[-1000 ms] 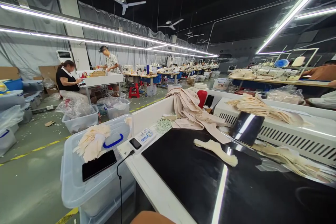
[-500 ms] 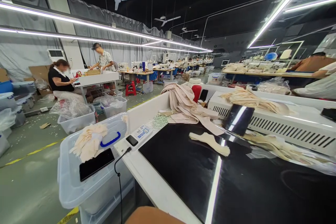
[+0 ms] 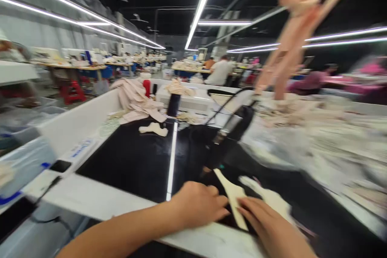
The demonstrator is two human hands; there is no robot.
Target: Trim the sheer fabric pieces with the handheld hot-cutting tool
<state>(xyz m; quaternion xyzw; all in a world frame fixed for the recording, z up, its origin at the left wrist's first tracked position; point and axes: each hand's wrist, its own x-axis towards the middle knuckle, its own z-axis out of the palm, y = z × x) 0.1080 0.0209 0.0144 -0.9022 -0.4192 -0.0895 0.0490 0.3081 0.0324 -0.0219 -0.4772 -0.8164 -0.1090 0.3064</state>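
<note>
My left hand [image 3: 199,205] hovers over or rests on the front edge of the black tabletop [image 3: 133,161], its slightly bent fingers apart and pointing toward a narrow cream fabric piece [image 3: 231,191]. No object shows in it. From the other side, my right hand [image 3: 269,221] has its fingertips on that piece's right edge, near its lower end; the thumb is hidden. Just beyond the right fingers lies a second cream fabric piece [image 3: 273,199]. A dark tool-like thing with a metal part [image 3: 222,135] stands behind the pieces, blurred. Another shaped cream piece [image 3: 153,129] lies farther back.
Pinkish fabric [image 3: 136,98] is heaped at the back left. A phone [image 3: 60,165] lies on the white ledge at left. Plastic-wrapped fabric stacks [image 3: 332,137] fill the right side, with peach strips [image 3: 290,44] hanging above. People [image 3: 220,71] sit farther away.
The view has swung to the right and is blurred. Both my hands have come into sight at the cream fabric piece, and the right-hand stacks and hanging strips now show.
</note>
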